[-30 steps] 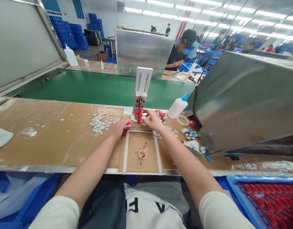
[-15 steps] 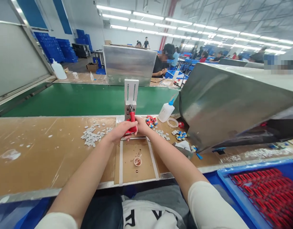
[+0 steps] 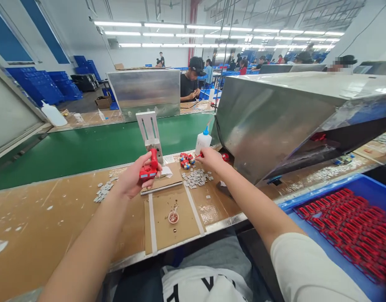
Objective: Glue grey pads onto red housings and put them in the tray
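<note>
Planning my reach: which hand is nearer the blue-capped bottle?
Right. The right hand is just in front of the bottle; the left hand is farther off, to its left.

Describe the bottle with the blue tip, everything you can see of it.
The bottle looks like whitish, translucent plastic, with a boxy body and a blue cap narrowing to a thin spout. It stands upright at the table's far side, near the green belt and left of the big metal hood. The right hand hides its lower part; contact and fill level I cannot tell.
</note>
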`<state>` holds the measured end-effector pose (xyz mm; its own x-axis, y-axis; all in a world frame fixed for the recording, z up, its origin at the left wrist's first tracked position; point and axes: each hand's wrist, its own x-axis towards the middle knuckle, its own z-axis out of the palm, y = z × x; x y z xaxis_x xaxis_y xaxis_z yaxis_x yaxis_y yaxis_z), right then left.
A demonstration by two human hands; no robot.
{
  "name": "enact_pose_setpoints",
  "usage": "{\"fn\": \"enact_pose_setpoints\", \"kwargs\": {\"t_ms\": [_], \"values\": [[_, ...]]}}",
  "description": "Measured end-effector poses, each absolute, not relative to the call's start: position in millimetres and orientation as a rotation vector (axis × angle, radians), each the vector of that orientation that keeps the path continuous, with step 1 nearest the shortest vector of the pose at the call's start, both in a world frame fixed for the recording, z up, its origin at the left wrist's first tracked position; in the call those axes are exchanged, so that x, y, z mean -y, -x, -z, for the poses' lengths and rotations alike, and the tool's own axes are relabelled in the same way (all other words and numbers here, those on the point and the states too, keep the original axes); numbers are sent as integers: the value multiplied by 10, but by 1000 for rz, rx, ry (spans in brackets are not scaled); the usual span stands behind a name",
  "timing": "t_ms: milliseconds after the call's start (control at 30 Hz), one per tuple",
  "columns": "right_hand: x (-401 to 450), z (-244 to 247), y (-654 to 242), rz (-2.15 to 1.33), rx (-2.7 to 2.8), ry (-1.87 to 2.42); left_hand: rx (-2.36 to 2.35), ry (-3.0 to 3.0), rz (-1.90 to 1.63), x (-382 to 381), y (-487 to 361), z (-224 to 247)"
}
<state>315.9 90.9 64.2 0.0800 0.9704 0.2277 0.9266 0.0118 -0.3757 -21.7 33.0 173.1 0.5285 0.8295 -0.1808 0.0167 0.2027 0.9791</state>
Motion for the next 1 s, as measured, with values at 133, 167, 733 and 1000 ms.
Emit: {"fn": "enact_pose_setpoints", "kwargs": {"t_ms": [133, 167, 733, 1000], "values": [[-891, -527, -3237, -135, 1854, 1972, -1071, -1452, -548, -325, 226, -1436], [-873, -517, -3214, -133, 1851, 1961, -1139, -1507, -523, -330, 233, -1361], [66, -497, -2586, -366, 2107, 1486, -878, -1361, -964, -188, 386, -456], [131, -470, -2560, -438, 1962, 1434, -851, -1546, -873, -159, 477, -295]]}}
